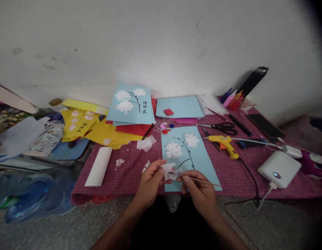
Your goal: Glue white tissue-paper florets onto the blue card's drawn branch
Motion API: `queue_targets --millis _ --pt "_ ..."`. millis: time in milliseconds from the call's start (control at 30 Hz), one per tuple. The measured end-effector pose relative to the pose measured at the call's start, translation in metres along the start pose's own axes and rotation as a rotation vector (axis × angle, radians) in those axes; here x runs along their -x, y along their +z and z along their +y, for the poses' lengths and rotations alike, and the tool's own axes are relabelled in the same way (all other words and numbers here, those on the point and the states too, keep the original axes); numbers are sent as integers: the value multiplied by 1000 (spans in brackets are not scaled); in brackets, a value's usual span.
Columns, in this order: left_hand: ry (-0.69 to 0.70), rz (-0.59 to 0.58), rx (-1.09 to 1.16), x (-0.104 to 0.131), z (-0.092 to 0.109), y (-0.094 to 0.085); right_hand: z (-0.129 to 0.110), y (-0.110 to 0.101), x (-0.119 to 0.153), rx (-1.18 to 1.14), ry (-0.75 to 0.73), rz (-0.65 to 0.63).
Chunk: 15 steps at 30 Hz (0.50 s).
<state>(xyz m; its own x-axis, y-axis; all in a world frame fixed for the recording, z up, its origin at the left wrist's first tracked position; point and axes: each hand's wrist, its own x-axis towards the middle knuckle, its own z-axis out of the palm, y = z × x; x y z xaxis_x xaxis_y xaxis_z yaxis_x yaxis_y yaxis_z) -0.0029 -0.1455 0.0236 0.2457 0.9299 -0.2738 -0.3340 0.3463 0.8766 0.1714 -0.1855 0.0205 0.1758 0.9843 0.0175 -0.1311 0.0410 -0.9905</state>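
Pinched in my left hand (151, 180) is a small piece of thin white paper (167, 170). My right hand (198, 187) grips a thin wooden stick (202, 180) like a pen, its tip against the white paper. Both hands hover over the lower part of a light blue sheet (204, 163). On that sheet are a drawn dark branch (186, 148) and two fluffy white paper flowers, one at left (174, 150) and one at upper right (191, 139). The sheet's lower left is partly hidden by my hands.
A yellow glue gun (223, 142) lies right of the sheet, its cord trailing off the table. Behind it are black scissors (225, 128). A white roll (98, 166) lies at left. At the back rests a finished-looking blue flower card (132, 104). A white box (279, 169) stands far right.
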Motion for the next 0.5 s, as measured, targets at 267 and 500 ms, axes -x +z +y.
queue_targets --millis 267,500 --pt "-4 -117 -134 12 4 1 0 -6 5 14 30 67" --pt "14 -59 -214 13 -2 5 5 -5 13 -61 61 54"
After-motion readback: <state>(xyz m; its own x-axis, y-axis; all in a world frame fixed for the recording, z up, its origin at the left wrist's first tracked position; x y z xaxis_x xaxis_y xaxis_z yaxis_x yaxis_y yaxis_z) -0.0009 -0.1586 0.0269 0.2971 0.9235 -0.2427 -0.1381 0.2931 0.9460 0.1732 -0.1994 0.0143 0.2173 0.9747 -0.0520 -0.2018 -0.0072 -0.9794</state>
